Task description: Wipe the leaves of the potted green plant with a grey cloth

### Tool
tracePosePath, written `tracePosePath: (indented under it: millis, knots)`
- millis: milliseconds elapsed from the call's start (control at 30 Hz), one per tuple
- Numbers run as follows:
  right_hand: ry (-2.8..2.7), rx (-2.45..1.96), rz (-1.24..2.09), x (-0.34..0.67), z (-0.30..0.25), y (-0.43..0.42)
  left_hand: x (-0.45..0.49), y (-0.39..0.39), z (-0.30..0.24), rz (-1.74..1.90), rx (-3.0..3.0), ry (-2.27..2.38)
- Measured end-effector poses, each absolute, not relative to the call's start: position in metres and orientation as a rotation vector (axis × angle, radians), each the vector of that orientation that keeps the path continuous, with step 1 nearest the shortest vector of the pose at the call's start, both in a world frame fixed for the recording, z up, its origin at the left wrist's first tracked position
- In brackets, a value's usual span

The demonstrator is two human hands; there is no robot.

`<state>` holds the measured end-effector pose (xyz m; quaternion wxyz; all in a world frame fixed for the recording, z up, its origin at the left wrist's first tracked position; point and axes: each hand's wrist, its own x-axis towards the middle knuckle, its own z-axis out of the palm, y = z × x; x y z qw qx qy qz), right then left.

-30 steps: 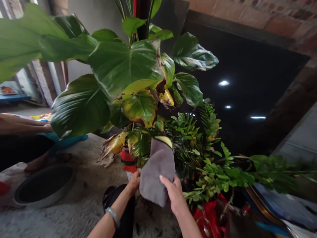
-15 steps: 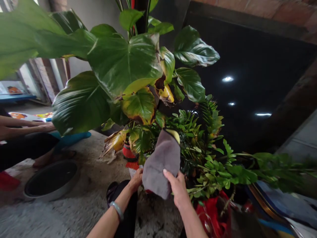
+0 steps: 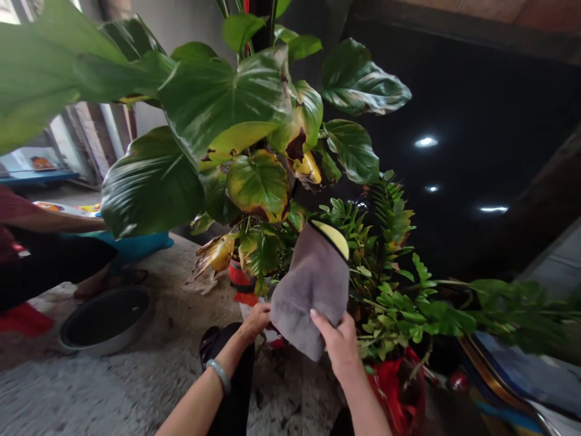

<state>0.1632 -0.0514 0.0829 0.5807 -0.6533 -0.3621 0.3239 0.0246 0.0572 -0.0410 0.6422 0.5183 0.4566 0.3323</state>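
A grey cloth [image 3: 308, 290] with a dark edging hangs between my hands, in front of the plants. Its top right corner folds over and shows a yellow underside. My right hand [image 3: 336, 339] grips its lower right part, thumb on the front face and fingers behind. At the lower left edge, my left hand [image 3: 256, 321] pinches the cloth, its fingertips partly hidden behind it. Just beyond the cloth stands a large-leaved potted plant [image 3: 227, 97], some of its leaves yellow with brown edges.
A bushy plant [image 3: 399, 303] grows at the right above a red bag [image 3: 399, 387]. On the concrete floor at the left lies a round basin [image 3: 106, 348]. Another person's arm [image 3: 68, 224] shows at the left edge. Behind the plants is a dark glossy panel [image 3: 467, 109].
The cloth has moved slightly right and spread wider, with more of its yellow underside showing. Both my hands keep their hold. The other person's arm at the left has shifted.
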Motion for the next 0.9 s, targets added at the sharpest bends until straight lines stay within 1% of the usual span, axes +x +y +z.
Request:
tracePosePath:
  millis: [67, 167, 233, 333, 433, 500, 600, 700, 767, 833, 900]
  knots:
    - [-0.842, -1.599, 0.823, 0.160, 0.046, -0.053, 0.024, 0.058, -0.041, 0.768, 1.180, 1.026]
    - [-0.674, -1.712, 0.970, 0.155, -0.007, -0.089, 0.023, 0.060, -0.042, 0.763, 1.173, 1.019]
    - [-0.528, -1.740, 0.994, 0.157, -0.018, -0.118, 0.023, 0.061, -0.043, 0.747, 1.167, 1.014]
    - [-0.493, -1.673, 0.998, 0.166, 0.012, -0.135, 0.025, 0.061, -0.044, 0.728, 1.158, 1.008]
    - [-0.576, -1.594, 0.915, 0.176, 0.058, -0.108, 0.028, 0.061, -0.046, 0.727, 1.145, 0.998]
    - [-0.603, -1.575, 0.829, 0.177, 0.071, -0.081, 0.031, 0.061, -0.048, 0.733, 1.138, 0.995]
    - [-0.572, -1.584, 0.875, 0.169, 0.051, -0.063, 0.033, 0.061, -0.049, 0.737, 1.126, 1.000]
    - [-0.501, -1.637, 1.001, 0.166, 0.014, -0.089, 0.034, 0.063, -0.049, 0.725, 1.110, 1.004]
    - [-0.446, -1.662, 0.995, 0.175, 0.002, -0.115, 0.034, 0.064, -0.049, 0.717, 1.096, 1.004]
    - [-0.379, -1.623, 0.914, 0.193, 0.010, -0.129, 0.035, 0.065, -0.049, 0.726, 1.074, 1.006]
    - [-0.312, -1.533, 0.800, 0.214, 0.033, -0.123, 0.037, 0.065, -0.050, 0.756, 1.037, 1.010]
